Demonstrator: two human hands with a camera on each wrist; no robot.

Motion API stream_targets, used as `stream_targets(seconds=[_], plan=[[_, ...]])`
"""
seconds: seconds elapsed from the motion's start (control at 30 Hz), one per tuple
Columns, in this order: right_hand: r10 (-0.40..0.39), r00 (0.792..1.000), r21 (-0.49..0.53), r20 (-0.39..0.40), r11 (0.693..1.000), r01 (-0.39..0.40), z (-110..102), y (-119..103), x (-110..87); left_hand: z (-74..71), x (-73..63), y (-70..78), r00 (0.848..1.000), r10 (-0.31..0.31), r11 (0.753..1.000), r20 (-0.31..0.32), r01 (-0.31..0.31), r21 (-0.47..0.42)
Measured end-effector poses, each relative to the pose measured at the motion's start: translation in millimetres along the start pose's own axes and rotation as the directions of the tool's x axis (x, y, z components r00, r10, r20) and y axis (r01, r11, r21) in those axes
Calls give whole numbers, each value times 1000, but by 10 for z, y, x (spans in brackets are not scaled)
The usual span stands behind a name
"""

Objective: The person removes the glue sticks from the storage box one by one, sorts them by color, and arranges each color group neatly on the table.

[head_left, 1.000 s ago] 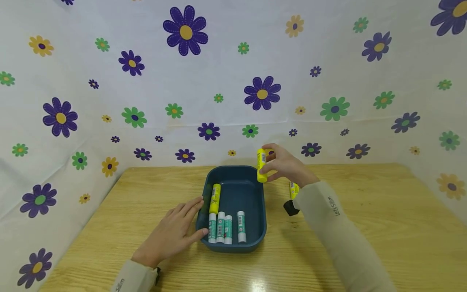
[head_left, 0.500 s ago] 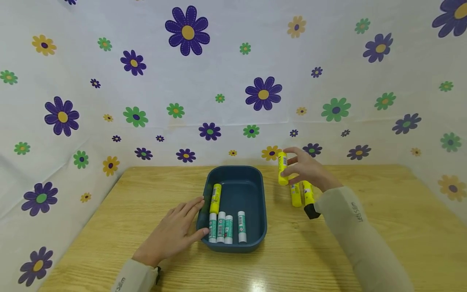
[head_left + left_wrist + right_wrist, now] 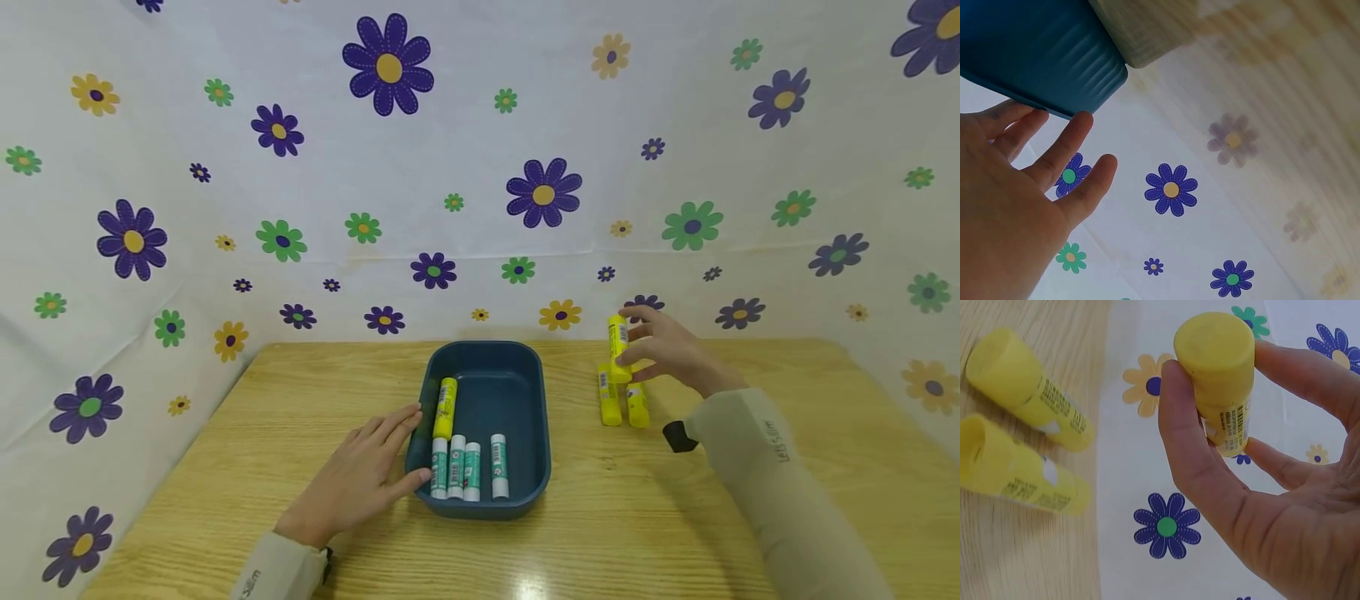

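Note:
My right hand pinches a yellow glue stick between thumb and fingers, held up over the table right of the tray. Below it, two more yellow glue sticks lie side by side on the wood. My left hand rests with fingers spread at the left rim of a dark blue tray; in the left wrist view the fingertips meet the tray's edge. Inside the tray lie a yellow glue stick and several white-and-green glue sticks, most of them along the left side.
The wooden table runs back to a white cloth printed with flowers, which also closes off both sides. A black wrist camera sits under the right sleeve.
My right hand has moved right with the yellow glue stick, from the tray's right rim to above the two lying on the table. The left hand and tray have stayed in place.

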State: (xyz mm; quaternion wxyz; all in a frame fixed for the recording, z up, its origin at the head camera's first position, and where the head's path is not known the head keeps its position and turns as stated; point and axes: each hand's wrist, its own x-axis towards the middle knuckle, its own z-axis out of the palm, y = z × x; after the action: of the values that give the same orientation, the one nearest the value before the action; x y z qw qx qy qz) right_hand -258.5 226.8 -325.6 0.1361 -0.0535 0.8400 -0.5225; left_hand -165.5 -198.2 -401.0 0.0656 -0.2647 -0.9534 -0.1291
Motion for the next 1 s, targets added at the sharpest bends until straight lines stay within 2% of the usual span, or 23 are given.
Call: stream_targets(seconds=[0.53,0.8,1.0], plan=[[80,997,-57,12,995,-79,-241,246,-85,-11,13,0,1000,3,1000,9,-3,-3],[95,995,-44,27,995,-94,-299,351,-104,-13,22,-1,1000,3,1000,7,-3,0],[126,992,-95,22,988,-123,-324,441,-146,-3,8,-1,1000,0,1000,10,0,-8]])
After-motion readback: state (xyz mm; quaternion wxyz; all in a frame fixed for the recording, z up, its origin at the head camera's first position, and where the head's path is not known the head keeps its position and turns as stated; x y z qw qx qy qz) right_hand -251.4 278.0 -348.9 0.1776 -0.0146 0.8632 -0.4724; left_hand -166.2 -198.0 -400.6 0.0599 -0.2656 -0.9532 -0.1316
